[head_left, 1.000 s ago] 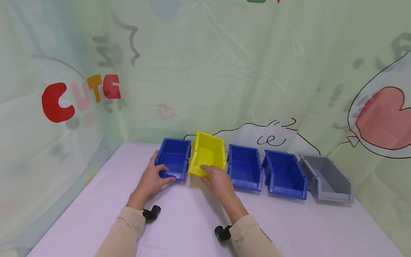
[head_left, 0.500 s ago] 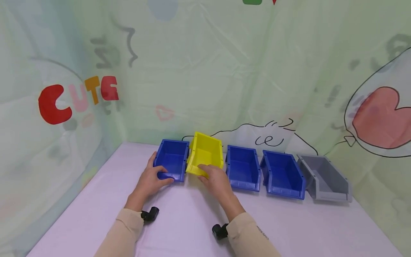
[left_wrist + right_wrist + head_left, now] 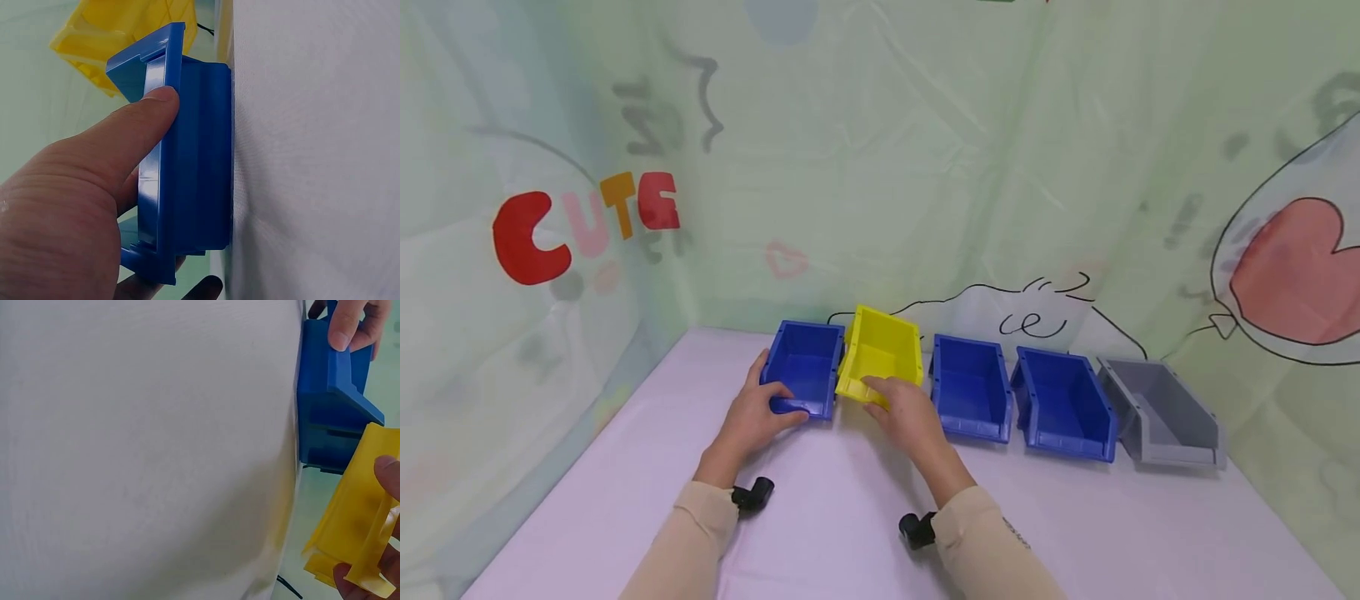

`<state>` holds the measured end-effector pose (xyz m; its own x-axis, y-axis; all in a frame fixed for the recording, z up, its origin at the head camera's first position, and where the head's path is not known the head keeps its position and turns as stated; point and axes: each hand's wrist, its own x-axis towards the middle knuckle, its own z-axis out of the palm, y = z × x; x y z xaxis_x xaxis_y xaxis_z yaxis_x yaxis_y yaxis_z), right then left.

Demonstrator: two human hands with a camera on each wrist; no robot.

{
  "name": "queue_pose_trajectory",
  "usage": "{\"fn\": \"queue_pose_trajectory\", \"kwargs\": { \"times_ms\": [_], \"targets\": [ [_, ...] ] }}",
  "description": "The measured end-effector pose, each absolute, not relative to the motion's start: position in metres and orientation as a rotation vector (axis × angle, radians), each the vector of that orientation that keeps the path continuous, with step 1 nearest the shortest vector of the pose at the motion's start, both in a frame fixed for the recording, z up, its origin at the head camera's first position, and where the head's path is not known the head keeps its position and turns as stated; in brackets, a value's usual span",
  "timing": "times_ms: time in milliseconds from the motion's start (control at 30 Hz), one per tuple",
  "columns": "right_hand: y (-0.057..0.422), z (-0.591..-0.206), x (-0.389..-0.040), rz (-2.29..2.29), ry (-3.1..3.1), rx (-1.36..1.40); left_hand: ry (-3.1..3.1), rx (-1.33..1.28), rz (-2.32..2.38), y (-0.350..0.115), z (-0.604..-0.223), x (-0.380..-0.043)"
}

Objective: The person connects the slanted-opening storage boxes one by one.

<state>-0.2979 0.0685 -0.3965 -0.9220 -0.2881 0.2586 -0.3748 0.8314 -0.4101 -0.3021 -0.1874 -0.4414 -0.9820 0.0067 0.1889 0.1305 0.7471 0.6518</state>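
Note:
My left hand (image 3: 748, 429) grips the leftmost blue open-front storage bin (image 3: 805, 367), thumb on its front lip and fingers along its left side. In the left wrist view that bin (image 3: 203, 162) stands against the white tabletop. With my right hand (image 3: 912, 417) I hold a yellow storage bin (image 3: 883, 354) by its front lip. It is tilted and stays off the table, as the right wrist view of the yellow bin (image 3: 356, 519) shows. Its left side is close against the blue bin; whether they touch is unclear. Both bins' visible insides hold nothing.
Rightward along the row stand a blue bin (image 3: 972, 387), another blue bin (image 3: 1066, 404) and a grey bin (image 3: 1165, 412). A printed cloth backdrop (image 3: 880, 167) rises behind the white tabletop (image 3: 827, 517). Black wrist devices are strapped at both cuffs.
The yellow bin has shifted very slightly left, its front edge a touch higher, with my right hand. My left hand and the blue bin hold nearly still.

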Motion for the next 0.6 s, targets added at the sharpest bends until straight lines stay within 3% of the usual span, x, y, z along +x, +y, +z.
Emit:
{"fn": "queue_pose_trajectory", "kwargs": {
  "times_ms": [600],
  "targets": [
    [0.072, -0.3874, -0.3019, 0.604, -2.864, 0.608, -2.785, -0.112, -1.045, -0.1874, -0.4412, -0.3025]
  ]
}}
